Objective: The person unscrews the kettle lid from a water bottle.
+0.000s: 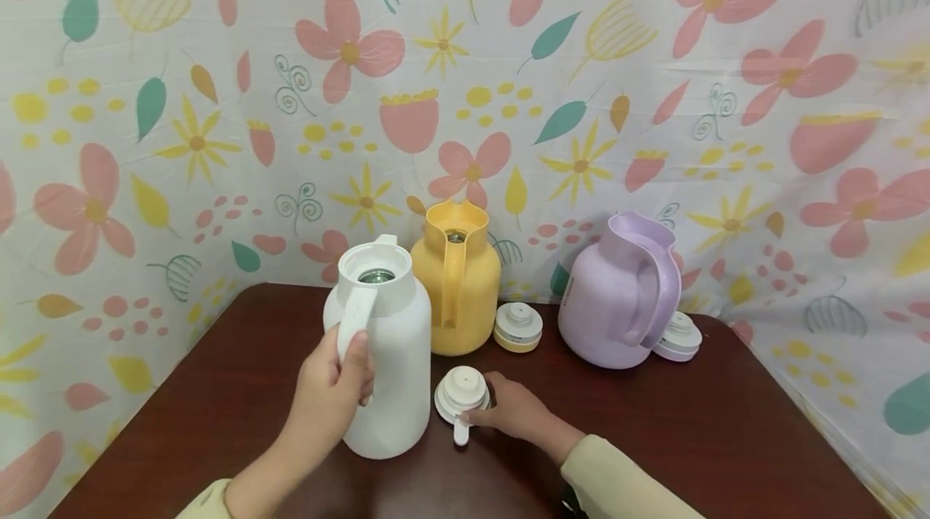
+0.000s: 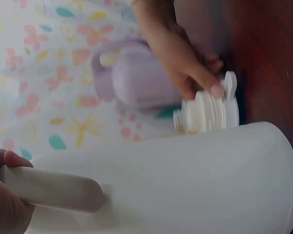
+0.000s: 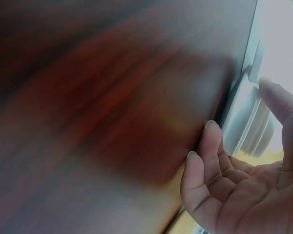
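Note:
My left hand (image 1: 327, 394) grips the handle of a white vacuum jug (image 1: 400, 366), which stands nearly upright with its mouth uncovered. In the left wrist view the jug's smooth side fills the lower part. Just right of the jug is its white lid (image 1: 462, 391), stopper side up, with a small tab pointing toward me. My right hand (image 1: 526, 414) holds the lid at its right edge, thumb beside the tab. The right wrist view shows the thumb on the white lid (image 3: 246, 114) and the other fingers bent low by the tabletop.
Behind the white jug stands a yellow jug (image 1: 475, 293), uncovered, with its yellow-rimmed lid (image 1: 518, 328) beside it. Farther right are a lilac jug (image 1: 603, 301) and its lid (image 1: 680, 337), partly hidden by the handle. A floral cloth hangs behind the dark wooden table (image 1: 726, 438).

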Motion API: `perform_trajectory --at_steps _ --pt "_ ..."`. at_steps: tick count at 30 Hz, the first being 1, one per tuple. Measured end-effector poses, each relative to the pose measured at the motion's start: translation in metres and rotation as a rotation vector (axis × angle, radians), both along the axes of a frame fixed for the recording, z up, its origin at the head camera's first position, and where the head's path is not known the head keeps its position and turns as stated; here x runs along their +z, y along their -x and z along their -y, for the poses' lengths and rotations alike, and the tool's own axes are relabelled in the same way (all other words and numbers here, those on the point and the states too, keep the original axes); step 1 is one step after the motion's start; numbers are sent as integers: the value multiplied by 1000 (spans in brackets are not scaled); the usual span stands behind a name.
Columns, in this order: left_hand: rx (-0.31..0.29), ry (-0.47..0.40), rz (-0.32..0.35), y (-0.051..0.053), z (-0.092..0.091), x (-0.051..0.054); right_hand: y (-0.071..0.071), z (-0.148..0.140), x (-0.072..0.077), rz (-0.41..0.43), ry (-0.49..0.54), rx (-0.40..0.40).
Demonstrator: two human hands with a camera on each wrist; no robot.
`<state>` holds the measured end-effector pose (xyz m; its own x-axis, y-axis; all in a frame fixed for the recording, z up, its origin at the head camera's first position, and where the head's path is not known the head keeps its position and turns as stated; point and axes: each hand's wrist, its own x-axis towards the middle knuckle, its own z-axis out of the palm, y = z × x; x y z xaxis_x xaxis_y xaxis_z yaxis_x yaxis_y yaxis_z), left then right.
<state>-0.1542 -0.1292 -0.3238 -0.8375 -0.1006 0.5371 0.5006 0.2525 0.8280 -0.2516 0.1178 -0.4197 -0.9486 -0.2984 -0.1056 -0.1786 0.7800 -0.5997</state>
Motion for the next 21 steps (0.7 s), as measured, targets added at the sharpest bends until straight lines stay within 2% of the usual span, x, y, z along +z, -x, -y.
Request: perform_trajectory --at_steps 7,14,17,21 --pt "85 -37 34 15 25 5 8 32 2 15 12 38" --pt "133 -55 51 29 41 7 14 55 1 95 162 27" --pt "163 -70 56 35 50 8 17 65 0 102 222 37" --pt "179 -90 56 44 61 9 21 81 1 111 252 53"
